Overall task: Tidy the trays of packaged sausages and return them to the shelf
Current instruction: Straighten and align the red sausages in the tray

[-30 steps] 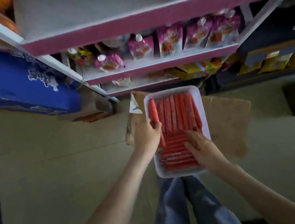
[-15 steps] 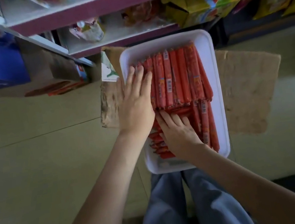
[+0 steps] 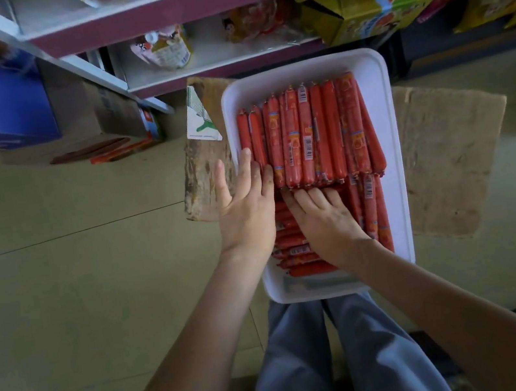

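Fingers (image 3: 247, 169) of the left hand (image 3: 245, 211) lie straight and slightly spread, flat across the left rim of the white tray (image 3: 389, 139) and the outermost of the red sausages (image 3: 317, 130). They grip nothing. The hand seems to act as a wall, so the row cannot slide sideways out of line. The right hand (image 3: 325, 218) rests on the crosswise stack (image 3: 291, 241) in the near half of the tray. Its fingers (image 3: 314, 194) are lightly bent, with the tips against the near ends of the upright row. It looks to be pushing rather than holding, squaring those ends into one even edge.

The tray sits on a sheet of cardboard (image 3: 446, 146) on the floor (image 3: 89, 257), just in front of the lowest shelf (image 3: 227, 60) — close enough, I judge, to be lifted straight back once it is neat. The far row is tight and parallel. The near half is mixed, with some sausages crosswise and a few lengthwise at the right — so the tidying looks partly done, and the return to the shelf is not yet begun.
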The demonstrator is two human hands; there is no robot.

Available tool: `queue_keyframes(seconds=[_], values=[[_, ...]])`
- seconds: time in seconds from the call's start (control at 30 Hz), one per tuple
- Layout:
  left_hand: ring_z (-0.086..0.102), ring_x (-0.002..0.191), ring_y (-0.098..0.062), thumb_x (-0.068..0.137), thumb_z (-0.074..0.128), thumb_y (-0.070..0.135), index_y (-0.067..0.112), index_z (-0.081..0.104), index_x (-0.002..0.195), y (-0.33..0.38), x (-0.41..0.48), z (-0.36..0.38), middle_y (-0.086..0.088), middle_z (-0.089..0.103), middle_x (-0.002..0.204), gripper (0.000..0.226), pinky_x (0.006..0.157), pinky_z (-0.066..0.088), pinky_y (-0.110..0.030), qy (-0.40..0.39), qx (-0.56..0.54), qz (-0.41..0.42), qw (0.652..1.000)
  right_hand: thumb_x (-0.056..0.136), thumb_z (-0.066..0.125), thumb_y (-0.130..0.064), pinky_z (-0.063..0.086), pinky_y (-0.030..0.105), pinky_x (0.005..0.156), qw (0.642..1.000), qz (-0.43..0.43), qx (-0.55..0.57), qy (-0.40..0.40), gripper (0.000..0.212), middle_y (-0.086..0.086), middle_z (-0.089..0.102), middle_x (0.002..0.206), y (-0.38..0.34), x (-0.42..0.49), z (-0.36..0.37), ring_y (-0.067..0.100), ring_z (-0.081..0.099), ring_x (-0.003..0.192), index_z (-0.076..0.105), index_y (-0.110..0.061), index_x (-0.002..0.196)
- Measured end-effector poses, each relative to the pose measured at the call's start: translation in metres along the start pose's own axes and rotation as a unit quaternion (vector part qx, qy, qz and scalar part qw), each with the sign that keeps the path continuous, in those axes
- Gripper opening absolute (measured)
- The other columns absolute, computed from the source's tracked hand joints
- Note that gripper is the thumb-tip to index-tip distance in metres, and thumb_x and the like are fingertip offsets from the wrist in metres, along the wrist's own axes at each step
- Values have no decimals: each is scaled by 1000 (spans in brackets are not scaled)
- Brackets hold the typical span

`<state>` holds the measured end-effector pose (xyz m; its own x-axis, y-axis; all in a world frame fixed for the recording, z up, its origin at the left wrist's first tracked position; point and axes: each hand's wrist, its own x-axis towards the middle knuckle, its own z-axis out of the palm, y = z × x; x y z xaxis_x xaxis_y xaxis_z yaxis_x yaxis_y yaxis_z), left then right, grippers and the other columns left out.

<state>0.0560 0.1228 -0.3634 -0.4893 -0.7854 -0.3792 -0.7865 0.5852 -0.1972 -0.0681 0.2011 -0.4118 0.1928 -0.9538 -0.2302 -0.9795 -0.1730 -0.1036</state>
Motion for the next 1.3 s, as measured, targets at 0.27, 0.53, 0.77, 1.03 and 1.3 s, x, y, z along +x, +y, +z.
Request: queue_keyframes(seconds=[0.27, 0.53, 0.77, 1.03, 1.3], values=[[22, 144, -21, 87, 34, 16, 12, 47, 138, 3, 3, 8, -7, 48, 142, 53, 115, 6, -54, 45, -12, -27, 999, 74, 51, -10, 48, 41, 78, 999, 19, 34, 26, 50, 5, 60, 106, -1, 6, -3, 26, 55, 89, 60, -10, 123], [30, 140, -25, 84, 32, 21, 10, 47, 137, 0, 5, 16, -5, 51, 139, 56, 113, 23, -48, 48, -12, -7, 999, 82, 53, -17, 36, 41, 89, 998, 16, 67, -6, 29, 0, 60, 120, -4, -6, 8, 21, 44, 103, 62, -18, 110], [34, 137, -27, 80, 63, 16, 10, 60, 124, 4, -4, 18, -12, 53, 135, 44, 113, 6, -54, 93, -51, -8, 994, 79, 67, -17, 45, 42, 81, 993, 56, 94, -44, 41, 2, 61, 115, -1, -8, 5, 26, 54, 98, 61, -14, 119], [56, 116, -23, 78, 61, 19, 14, 67, 96, 30, -42, 26, -6, 66, 110, 20, 108, 17, -49, 134, -72, -5, 988, 81, 34, -11, 42, 42, 75, 992, 65, 98, -43, 33, 9, 57, 102, 6, 1, -3, 28, 44, 92, 63, -10, 95], [59, 75, -17, 67, 57, 9, 21, 63, 72, 51, -50, 38, 4, 55, 65, 14, 101, 27, -39, 111, -74, 18, 991, 89, 46, -12, 25, 34, 77, 977, 45, 208, -20, 12, 1, 62, 94, 20, -7, -2, 21, 39, 92, 58, -13, 90]])
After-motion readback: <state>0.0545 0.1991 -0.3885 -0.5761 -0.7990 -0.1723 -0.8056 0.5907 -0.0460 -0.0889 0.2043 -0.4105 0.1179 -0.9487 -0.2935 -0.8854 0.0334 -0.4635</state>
